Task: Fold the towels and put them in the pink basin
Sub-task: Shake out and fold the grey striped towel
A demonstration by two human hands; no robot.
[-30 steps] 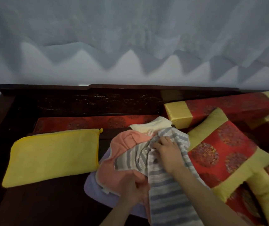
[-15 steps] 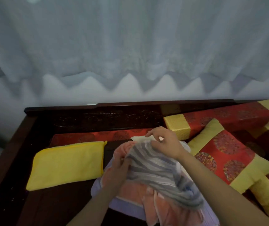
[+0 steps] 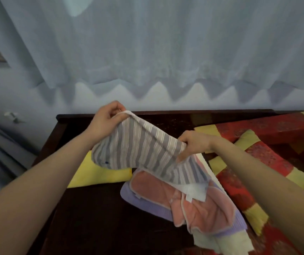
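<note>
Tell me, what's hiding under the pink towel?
Under the pink towel lies a purple towel, peeking out along its left edge. A cream towel pokes out at the near end. How far they reach underneath is covered. The dark wooden surface holds the pile.

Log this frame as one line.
phase: unfolding | left hand: gripping striped towel | right hand: gripping same towel | towel: lifted above pile | pink basin: not in view

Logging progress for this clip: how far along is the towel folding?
Done: nothing visibly; no pink basin in view. In hand: the left hand and right hand hold the striped towel spread in the air, unfolded. Left: the pink towel, purple towel and cream towel lie heaped; a yellow towel lies flat.
</note>
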